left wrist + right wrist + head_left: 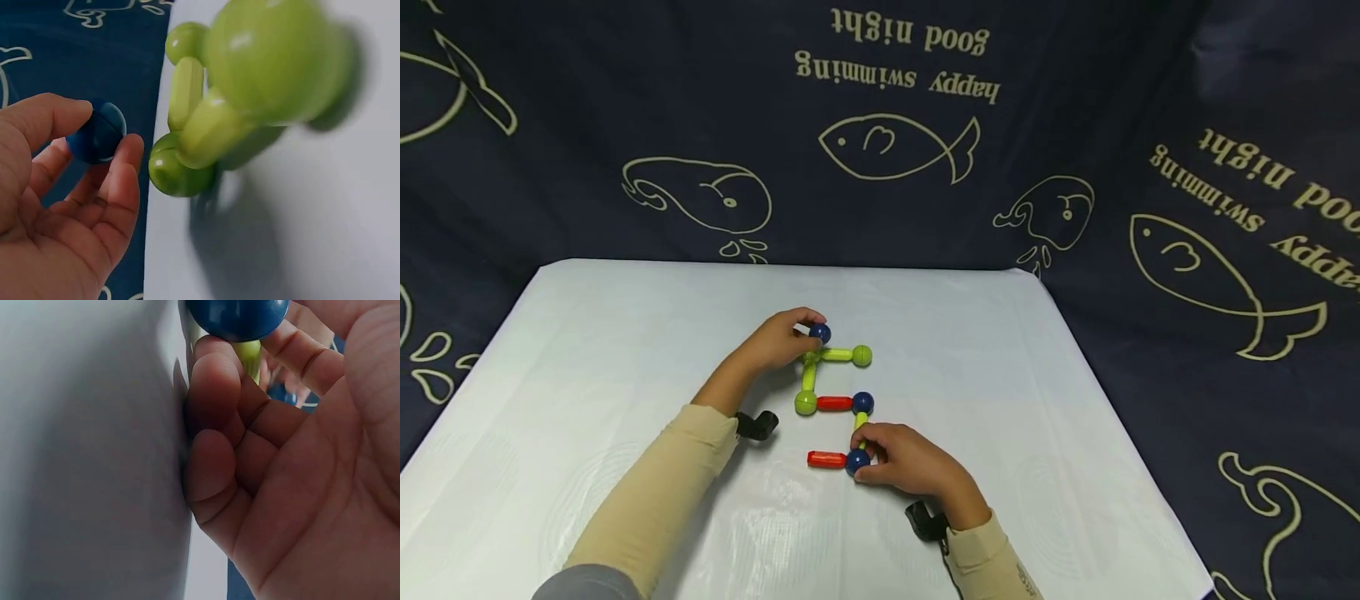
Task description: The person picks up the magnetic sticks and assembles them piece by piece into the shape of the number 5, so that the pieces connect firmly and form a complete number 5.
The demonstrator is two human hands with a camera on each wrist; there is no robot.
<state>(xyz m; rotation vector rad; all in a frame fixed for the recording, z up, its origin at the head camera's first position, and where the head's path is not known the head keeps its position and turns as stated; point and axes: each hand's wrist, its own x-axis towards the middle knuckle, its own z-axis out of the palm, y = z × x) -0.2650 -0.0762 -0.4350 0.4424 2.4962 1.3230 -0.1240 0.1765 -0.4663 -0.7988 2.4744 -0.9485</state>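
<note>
My left hand point(781, 340) pinches a blue ball point(97, 134) between thumb and fingers, apart from the green ball point(178, 164) in the left wrist view. From that corner ball, one green rod point(837, 355) leads right to a green ball point(862, 356), another point(808, 377) toward me to a third point(806, 402). A red rod point(834, 403) continues right to a blue ball point(862, 403). My right hand point(913, 460) holds the near blue ball point(857, 462), where a green rod point(861, 420) meets a red rod point(826, 460) pointing left.
The joined pieces lie on a white-covered table point(1022, 400). Behind and beside it hangs a dark blue cloth point(895, 225) with fish and whale outlines. Black camera mounts point(758, 426) sit at both wrists, close over the table.
</note>
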